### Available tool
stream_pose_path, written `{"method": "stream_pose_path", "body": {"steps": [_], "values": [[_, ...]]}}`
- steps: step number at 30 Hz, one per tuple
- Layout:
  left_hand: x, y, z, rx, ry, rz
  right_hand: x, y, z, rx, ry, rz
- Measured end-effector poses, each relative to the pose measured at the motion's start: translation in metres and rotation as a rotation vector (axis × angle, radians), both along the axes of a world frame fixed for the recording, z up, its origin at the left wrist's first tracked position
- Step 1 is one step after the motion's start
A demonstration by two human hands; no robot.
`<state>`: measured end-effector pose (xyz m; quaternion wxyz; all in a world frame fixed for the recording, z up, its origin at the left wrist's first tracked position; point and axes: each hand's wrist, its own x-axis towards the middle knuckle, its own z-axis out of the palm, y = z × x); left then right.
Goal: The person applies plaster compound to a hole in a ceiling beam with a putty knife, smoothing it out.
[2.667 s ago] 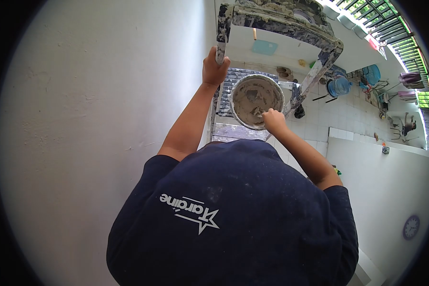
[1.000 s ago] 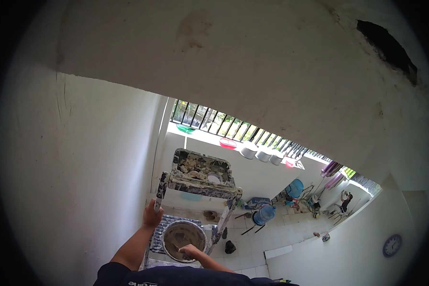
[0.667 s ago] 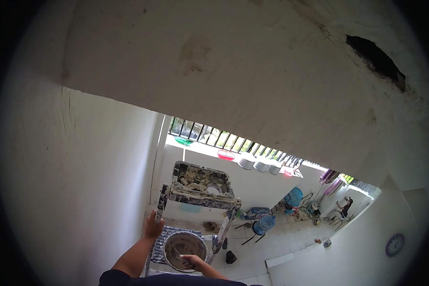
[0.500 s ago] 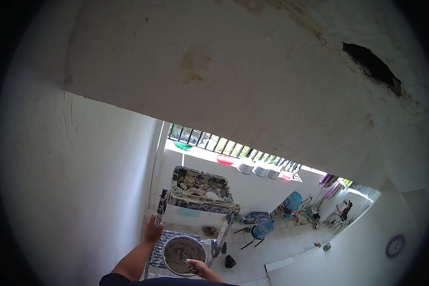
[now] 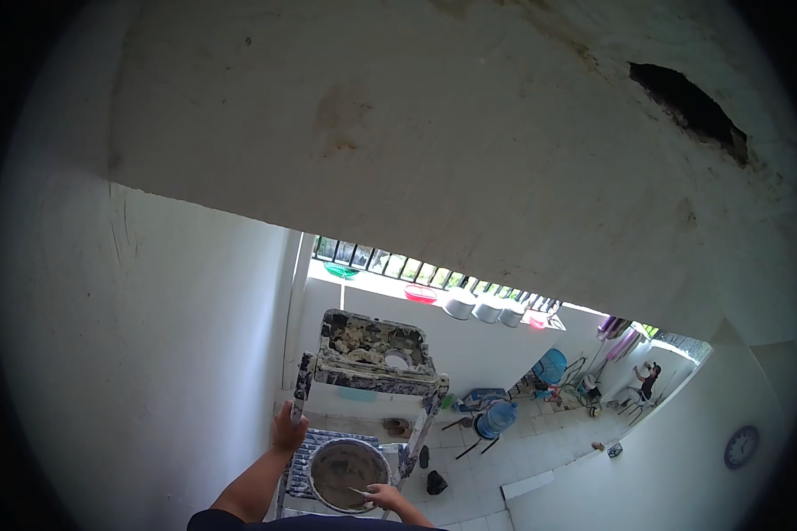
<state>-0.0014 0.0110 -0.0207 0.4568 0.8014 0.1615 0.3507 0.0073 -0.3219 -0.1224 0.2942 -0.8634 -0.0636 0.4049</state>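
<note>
Watching the feed, I see the left hand [image 5: 288,434] wrapped tight round the ladder rail [image 5: 300,382], just under the top frame. I read that as a brace for balance this high above the floor. The right hand [image 5: 384,497] is closed on the handle of a small tool [image 5: 360,491]. Its thin blade lies low across the near side of the bucket [image 5: 345,463], and I cannot tell whether the tip is in the grey paste or only on it. The bucket sits on a ribbed ladder step [image 5: 303,447] between the two rails, right below both hands, near enough that one arm can work it while the other grips. Above it the ladder's top platform [image 5: 372,347] is caked with dried lumps, and a small white cup [image 5: 398,359] is set among them. That platform juts between the hands and the ceiling [image 5: 398,133], which fills most of the view. The ceiling is stained in places, with a dark ragged hole [image 5: 692,108] far to the right, well apart from the ladder. A white wall [image 5: 150,354] stands close on the left. Beyond, a barred window [image 5: 390,263] has basins [image 5: 475,307] on its ledge. Down on the tiled floor [image 5: 496,460] are a blue water jug [image 5: 496,416] and sandals [image 5: 397,427], with another person [image 5: 651,379] far off and a wall clock [image 5: 740,447] at the right.
</note>
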Motion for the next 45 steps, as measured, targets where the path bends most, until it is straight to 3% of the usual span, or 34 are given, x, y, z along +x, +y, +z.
{"method": "stream_pose_path", "body": {"steps": [3,5,8,11,14,24,27,32,34,36,37,38,39,40,42,45], "values": [[-0.002,-0.001,0.003,0.01,-0.03,-0.002,0.009,0.002,-0.022,-0.007,-0.104,0.139],[-0.002,-0.002,0.005,0.017,-0.04,0.002,0.004,0.008,-0.018,-0.013,-0.212,0.235],[-0.002,0.0,0.004,0.071,-0.057,0.01,-0.009,0.021,0.009,-0.068,-0.163,0.251],[-0.001,0.001,0.001,0.068,-0.056,-0.006,-0.016,0.018,0.022,0.039,-0.395,0.316],[-0.001,0.001,0.002,0.031,-0.04,-0.038,-0.029,0.017,0.042,0.116,-0.604,0.209],[0.007,0.008,-0.025,0.042,-0.04,-0.05,-0.083,-0.039,0.063,-0.334,-0.314,0.134],[0.006,0.008,-0.018,-0.025,0.007,-0.089,-0.096,-0.056,0.031,-0.2,-0.305,0.005],[0.003,0.001,0.003,-0.029,-0.079,-0.079,-0.09,-0.06,0.006,-0.096,-0.4,0.017],[-0.001,0.0,0.002,-0.033,-0.083,-0.091,-0.072,-0.067,-0.044,-0.079,-0.317,0.051],[0.004,0.004,-0.007,-0.012,-0.09,-0.102,-0.065,-0.063,-0.067,0.178,0.195,-0.313],[0.004,0.006,-0.005,-0.045,-0.079,-0.11,-0.063,-0.052,-0.043,0.173,0.256,-0.375],[0.004,0.005,-0.003,-0.081,-0.065,-0.122,-0.066,-0.048,-0.037,0.158,0.145,-0.324],[0.002,0.002,-0.002,-0.122,-0.047,-0.133,-0.061,-0.055,-0.076,0.052,-0.06,-0.116],[0.001,0.001,-0.002,-0.141,-0.06,-0.162,-0.068,-0.048,-0.039,0.025,-0.001,-0.161],[0.003,0.002,-0.001,-0.191,-0.096,-0.199,-0.072,-0.05,-0.041,-0.1,-0.277,-0.013],[0.005,0.004,-0.01,-0.157,-0.08,-0.172,-0.074,-0.05,-0.018,-0.09,-0.239,-0.057]]}}
